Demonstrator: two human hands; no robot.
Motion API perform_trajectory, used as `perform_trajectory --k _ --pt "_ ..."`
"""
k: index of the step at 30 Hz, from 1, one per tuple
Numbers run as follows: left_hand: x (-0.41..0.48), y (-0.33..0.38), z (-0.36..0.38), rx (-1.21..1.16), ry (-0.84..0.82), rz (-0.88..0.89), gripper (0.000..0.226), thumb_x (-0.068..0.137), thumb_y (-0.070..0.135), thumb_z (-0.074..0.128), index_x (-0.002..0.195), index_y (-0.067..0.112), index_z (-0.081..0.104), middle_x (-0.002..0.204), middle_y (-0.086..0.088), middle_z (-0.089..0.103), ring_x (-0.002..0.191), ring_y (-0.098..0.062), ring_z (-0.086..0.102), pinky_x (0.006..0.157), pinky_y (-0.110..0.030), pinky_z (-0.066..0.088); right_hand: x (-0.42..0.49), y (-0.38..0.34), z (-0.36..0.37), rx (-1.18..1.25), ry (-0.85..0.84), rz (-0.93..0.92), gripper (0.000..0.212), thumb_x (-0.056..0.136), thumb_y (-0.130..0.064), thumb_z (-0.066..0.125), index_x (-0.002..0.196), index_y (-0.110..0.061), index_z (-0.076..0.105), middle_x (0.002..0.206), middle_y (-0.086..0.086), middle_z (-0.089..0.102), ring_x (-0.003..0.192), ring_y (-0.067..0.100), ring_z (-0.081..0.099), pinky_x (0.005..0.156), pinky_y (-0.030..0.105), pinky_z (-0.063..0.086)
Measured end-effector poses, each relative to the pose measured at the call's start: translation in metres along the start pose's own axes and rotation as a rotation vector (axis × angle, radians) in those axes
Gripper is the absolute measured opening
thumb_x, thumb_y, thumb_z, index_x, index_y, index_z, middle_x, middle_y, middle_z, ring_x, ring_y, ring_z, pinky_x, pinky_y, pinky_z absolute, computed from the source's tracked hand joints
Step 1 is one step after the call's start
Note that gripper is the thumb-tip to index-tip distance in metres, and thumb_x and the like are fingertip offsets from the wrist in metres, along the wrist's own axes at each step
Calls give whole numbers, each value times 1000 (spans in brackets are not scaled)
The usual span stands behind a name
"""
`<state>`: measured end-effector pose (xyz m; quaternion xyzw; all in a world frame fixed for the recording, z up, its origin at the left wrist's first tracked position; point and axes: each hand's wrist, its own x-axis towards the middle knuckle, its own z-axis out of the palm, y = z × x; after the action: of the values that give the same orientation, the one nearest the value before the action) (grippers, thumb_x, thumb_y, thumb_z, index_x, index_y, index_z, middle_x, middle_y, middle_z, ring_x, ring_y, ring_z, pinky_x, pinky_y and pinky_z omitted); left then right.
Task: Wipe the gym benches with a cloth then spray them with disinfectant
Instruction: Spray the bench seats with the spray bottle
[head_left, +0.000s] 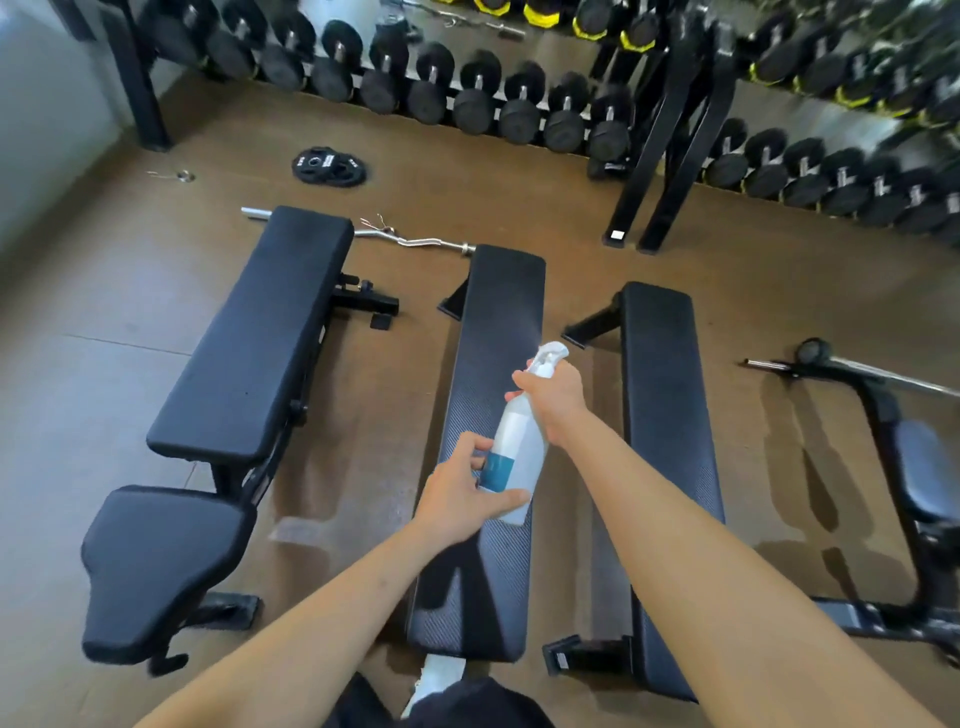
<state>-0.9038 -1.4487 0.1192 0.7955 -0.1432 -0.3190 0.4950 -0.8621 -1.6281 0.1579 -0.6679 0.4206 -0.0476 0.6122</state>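
Head view: a spray bottle (517, 452) is held over the middle bench (493, 322), with its nozzle aimed along the pad. The neck is gripped at the trigger by the right hand (553, 397), and the base is clasped by the left hand (460, 493). No cloth is seen. Wiping is judged complete and spraying in hand. The bench to its left (260, 332) and the bench to its right (665, 395) are possibly outstanding.

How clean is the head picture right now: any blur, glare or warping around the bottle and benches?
Head view, centre: the spray bottle, gripped by the left hand and right hand, and the middle bench are sharp. Head view, top right: the dumbbell rack is smeared by blur. Head view, edges: wide-angle bowing tilts the left bench outward. The floor shows a soft pale sheen, no harsh glare.
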Motion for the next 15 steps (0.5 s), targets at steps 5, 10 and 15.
perform_trajectory --k 5,10,15 --pt "52 13 -12 7 8 -4 65 74 42 89 119 30 43 121 7 63 104 -10 63 84 -26 58 48 -24 12 -8 24 -3 24 93 -12 71 110 -15 55 89 -2 61 57 14 68 45 17 52" --pt "120 11 -39 8 -41 -11 65 74 44 89 118 34 43 119 8 64 102 -13 66 87 -33 61 108 -43 36 -38 67 68 22 93 -12 70 108 -18 55 90 -2 61 60 16 69 48 18 54" --pt "201 3 -77 -35 -117 -22 66 74 44 89 119 33 42 118 11 61 103 -9 65 83 -28 62 184 -64 85 -115 123 114 33 92 -24 74 119 -19 55 104 2 64 78 21 73 61 25 61"
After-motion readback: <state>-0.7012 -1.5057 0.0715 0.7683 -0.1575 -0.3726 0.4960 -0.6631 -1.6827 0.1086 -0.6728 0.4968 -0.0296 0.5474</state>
